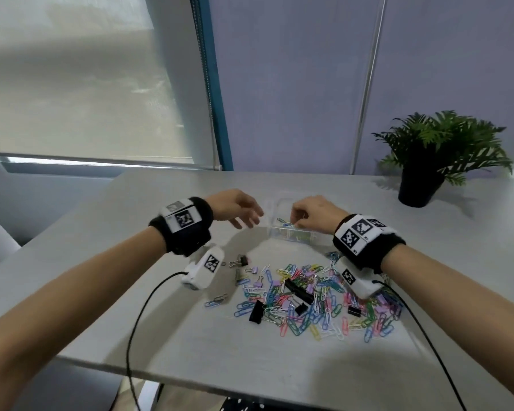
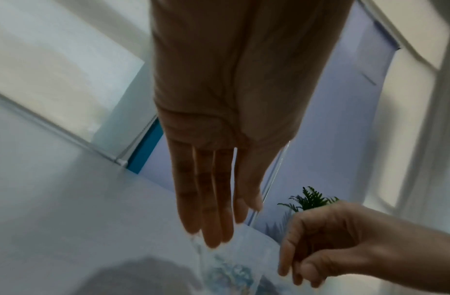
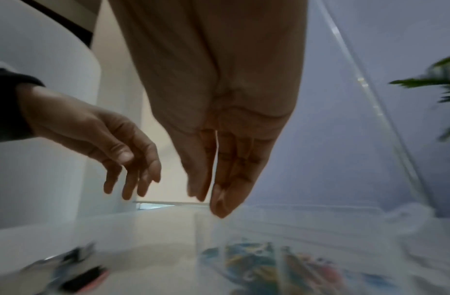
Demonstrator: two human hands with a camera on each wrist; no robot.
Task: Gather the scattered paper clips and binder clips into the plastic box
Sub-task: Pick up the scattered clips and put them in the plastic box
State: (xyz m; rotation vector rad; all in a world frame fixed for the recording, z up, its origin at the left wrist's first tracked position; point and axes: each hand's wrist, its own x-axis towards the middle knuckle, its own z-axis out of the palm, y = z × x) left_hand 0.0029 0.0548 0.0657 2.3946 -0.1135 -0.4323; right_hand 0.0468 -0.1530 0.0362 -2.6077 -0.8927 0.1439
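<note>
A clear plastic box stands at mid table with several coloured paper clips inside; it also shows blurred in the wrist views. My right hand hovers over the box, fingers pointing down and close together, with nothing visible between them. A blue clip lies just under its fingertips. My left hand floats beside the box's left edge, fingers relaxed and empty. A scattered pile of paper clips with black binder clips lies nearer me.
Small binder clips and a few stray paper clips lie left of the pile. A potted plant stands at the back right. Camera cables hang from both wrists past the table's near edge.
</note>
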